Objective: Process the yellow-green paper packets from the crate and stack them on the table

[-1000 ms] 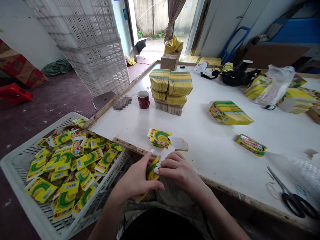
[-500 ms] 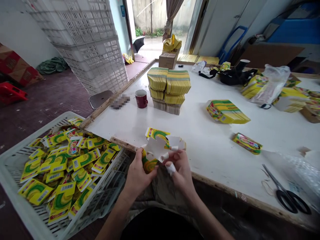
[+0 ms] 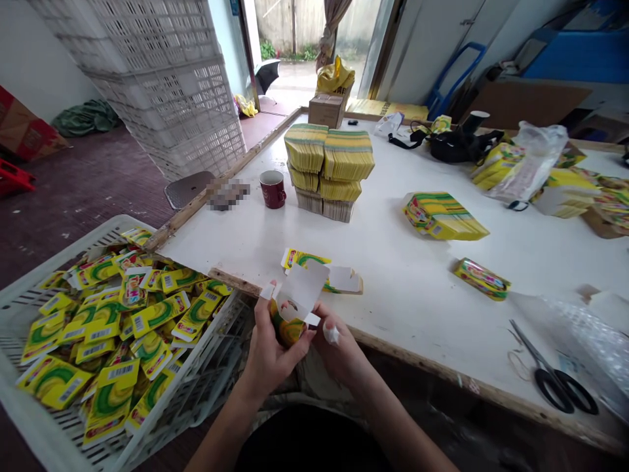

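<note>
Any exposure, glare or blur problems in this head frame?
In the head view, the doorway is brightest, partly washed out; beneath the table lies dark shadow; a pixelated patch hides whatever lies left of the mug; the carton in the left hand shows clear outlines.

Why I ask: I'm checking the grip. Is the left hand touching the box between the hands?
Touching. The head view shows the left hand around the box, its thumb against the printed side.
</note>
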Available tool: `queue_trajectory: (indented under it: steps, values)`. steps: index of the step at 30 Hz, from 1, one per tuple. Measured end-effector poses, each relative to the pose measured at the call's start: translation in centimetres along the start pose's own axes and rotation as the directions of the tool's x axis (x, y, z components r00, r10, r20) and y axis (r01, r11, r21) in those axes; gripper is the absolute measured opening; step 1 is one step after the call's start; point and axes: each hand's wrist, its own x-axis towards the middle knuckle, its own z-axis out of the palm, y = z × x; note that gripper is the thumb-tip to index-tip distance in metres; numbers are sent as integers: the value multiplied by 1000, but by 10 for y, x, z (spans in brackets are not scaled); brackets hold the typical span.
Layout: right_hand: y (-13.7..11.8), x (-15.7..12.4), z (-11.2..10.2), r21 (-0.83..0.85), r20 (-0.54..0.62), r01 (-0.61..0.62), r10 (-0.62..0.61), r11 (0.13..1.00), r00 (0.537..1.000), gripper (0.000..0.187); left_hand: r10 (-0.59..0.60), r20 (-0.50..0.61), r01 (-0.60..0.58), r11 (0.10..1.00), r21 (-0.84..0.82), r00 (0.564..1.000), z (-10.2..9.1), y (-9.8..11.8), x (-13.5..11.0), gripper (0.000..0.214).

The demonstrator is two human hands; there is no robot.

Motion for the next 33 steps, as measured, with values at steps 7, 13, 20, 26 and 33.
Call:
queue_trajectory:
  steps: [7, 13, 20, 26, 33]
  values:
    - [-21, 2, -6, -302, -86, 50, -80, 952, 993, 31, 146, 201, -199, 941, 275, 969, 2, 0, 0, 61]
    - [-23, 4, -8, -588, 38, 116, -116, 801, 992, 40, -26, 255, -77, 918, 389, 967, 3, 7, -2, 56]
    - [-21, -13, -11, -815, 326, 402, -243, 417, 914, 52, 5, 280, -95, 947, 308, 960, 6, -3, 3, 69]
    - [-22, -5, -29, -887, 348, 401, -242, 227, 906, 54, -39, 196, -58, 883, 465, 980, -10, 0, 6, 53]
    - [-50, -1, -30, -905, 409, 405, 7, 130, 913, 29, -137, 299, -21, 883, 469, 944, -26, 10, 16, 55]
